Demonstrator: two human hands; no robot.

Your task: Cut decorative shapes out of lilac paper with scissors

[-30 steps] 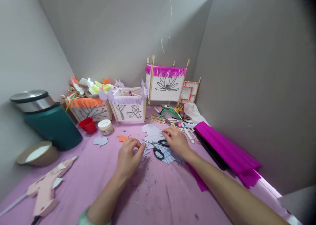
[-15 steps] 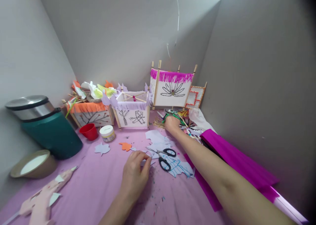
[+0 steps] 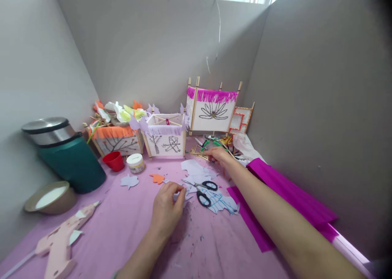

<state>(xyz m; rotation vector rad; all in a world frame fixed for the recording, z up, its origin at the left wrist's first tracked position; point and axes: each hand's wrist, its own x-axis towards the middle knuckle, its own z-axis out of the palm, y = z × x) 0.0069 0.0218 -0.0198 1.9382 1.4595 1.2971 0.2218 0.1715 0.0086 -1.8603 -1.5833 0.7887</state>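
Note:
My left hand (image 3: 169, 203) hovers over the front of the table, thumb and fingertips pinched together; whatever is between them is too small to make out. Just right of it, black-handled scissors (image 3: 203, 191) lie partly spread on lilac paper scraps (image 3: 196, 169) and a scrap with blue lines (image 3: 222, 203). Farther back, my right hand (image 3: 219, 153) reaches with fingers stretched out over a pile of thin wooden sticks (image 3: 199, 153). A green-handled tool (image 3: 211, 143) lies right behind that hand.
Decorated paper-and-stick boxes (image 3: 167, 142) stand along the back, one with a magenta fringe (image 3: 217, 95). A red cup (image 3: 114, 161), white jar (image 3: 135, 163), green tumbler (image 3: 70, 160), bowl (image 3: 65, 197) and pink glue gun (image 3: 65, 234) are left. Magenta paper (image 3: 290, 195) lies right.
My right hand has come off the green-handled tool and shifted slightly toward me, to the sticks. My left hand keeps its pinch in nearly the same place. The view has shifted slightly.

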